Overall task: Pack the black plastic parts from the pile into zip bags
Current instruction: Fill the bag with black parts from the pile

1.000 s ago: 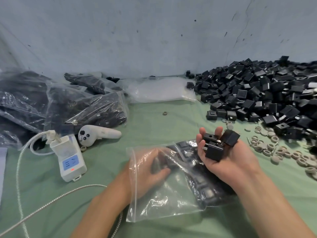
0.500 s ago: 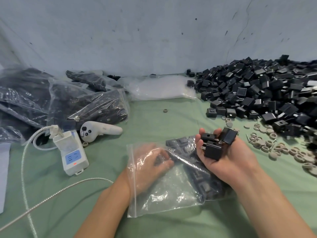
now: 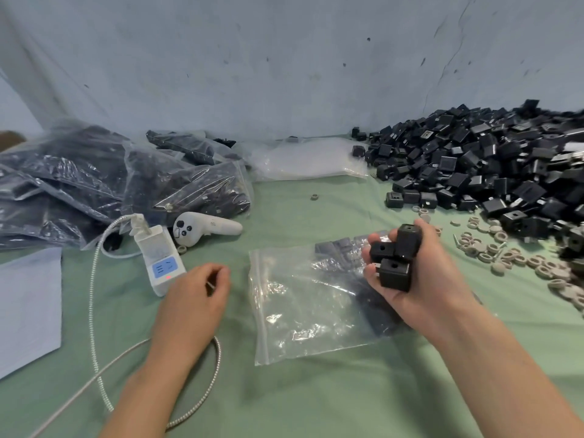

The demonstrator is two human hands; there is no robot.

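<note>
- Head view: right hand (image 3: 420, 279), centre-right of frame, fingers curled round three black parts (image 3: 395, 263), held just above the zip bag (image 3: 303, 311).
- Left hand (image 3: 192, 298), lower-left of centre, fingers loosely curled, nothing seen in it; apart from the bag.
- Bag lies flat on the green cloth (image 3: 316, 399), zip edge to the left, a few parts already inside at its upper right.
- Pile (image 3: 493, 172) fills upper right; filled bags (image 3: 126, 184) upper left.
- Parts prob. rigid, light, blocky w/ flat faces: easy to clamp several at once.
- Bag film looks thin, limp, slick: best taken at the zip lip to hold the mouth open.
</note>
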